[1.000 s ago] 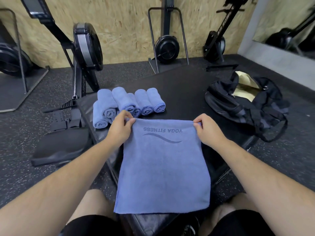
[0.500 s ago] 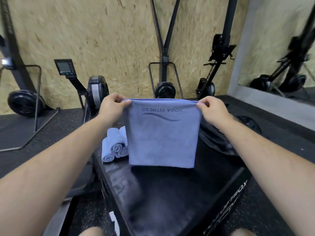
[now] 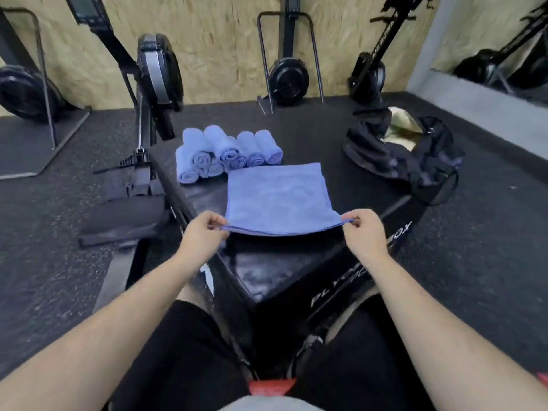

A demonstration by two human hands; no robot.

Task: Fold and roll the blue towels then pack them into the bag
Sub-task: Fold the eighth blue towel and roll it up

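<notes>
1. While our left hand [image 3: 199,234] curls its fingers [image 3: 214,223] and thumb into a pinch on the near left corner of the blue towel [image 3: 275,197], our right hand [image 3: 364,232] pinches the near right corner the same way, with its fingertips [image 3: 350,221] pressed on the hem.
2. We hold that near edge lifted just off the black box [image 3: 267,271]. It sags a little between the two hands and shows more than one layer, so the towel is folded.
3. Beyond the raised edge, the rest of the towel lies flat on top of the box, and its far edge ends just beside the rolled towels [image 3: 228,151].
4. Those rolled towels sit in a small heap at the far left of the box top, some stacked on others, with their spiral ends facing us.
5. At the far right edge of the box we see the black bag [image 3: 415,161] slumped, its mouth open on a pale yellow lining.
6. Around the box lies dark rubber floor [image 3: 59,262], and rowing machines [image 3: 160,69] stand against the chipboard wall [image 3: 219,40].
</notes>
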